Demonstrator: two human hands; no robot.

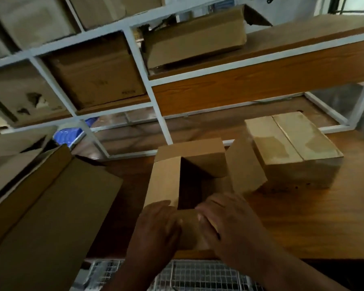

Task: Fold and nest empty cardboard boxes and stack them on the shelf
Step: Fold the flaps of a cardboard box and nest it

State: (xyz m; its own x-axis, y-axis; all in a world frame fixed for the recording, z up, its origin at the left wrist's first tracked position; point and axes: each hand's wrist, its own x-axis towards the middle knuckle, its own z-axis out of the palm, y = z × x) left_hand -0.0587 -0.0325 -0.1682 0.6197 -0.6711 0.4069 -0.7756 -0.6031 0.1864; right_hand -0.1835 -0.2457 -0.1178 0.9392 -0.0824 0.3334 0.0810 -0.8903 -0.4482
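Two hands work at one small open box (189,175) that sits on the wooden table (303,217), and every place below is given from that box. Head view: the left hand (156,223) lies on the box's near flap, fingers laid forward over the cardboard and touching the near end of the left flap, which stands folded inward. The right hand (225,221) lies just beside it on the same near flap, fingers spread flat and pressing down; neither hand curls round anything that can be seen. The two hands sit close together with a strip of flap showing between them. The box's far flap is folded over the opening, and its right flap sticks up and outward, leaning toward a closed box (294,150) that stands just right of it on the table. Left of the open box, a large flattened carton (51,196) lies tilted across the table edge. Beyond the box rises a white-framed shelf (156,114) with wooden boards; a long carton (195,38) rests on an upper board, and a squarer carton (97,74) fills the compartment to the far left. Nearer than the box, below the table edge, a wire mesh basket (198,276) shows between the forearms.
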